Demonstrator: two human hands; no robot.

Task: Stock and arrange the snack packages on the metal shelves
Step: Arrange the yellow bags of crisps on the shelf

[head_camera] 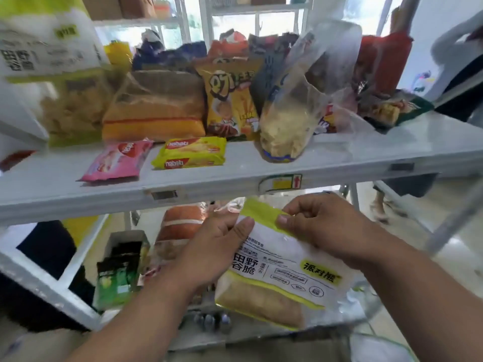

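You're standing in what looks like a small shop or stockroom: a grey metal shelf [261, 168] at 12 o'clock crowded with snack bags [227, 100], more racks [146, 22] behind it, and a box of green packets [117, 273] at 8 o'clock.

Single head-worn view, facing forward and down, close to metal shelves [261, 163]

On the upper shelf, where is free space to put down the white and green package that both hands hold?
The upper shelf is bare along its front right, between the clear bag of yellow snacks and the green packet. A narrow gap lies between the pink packet and the yellow Nabati packet. The back row is crowded.
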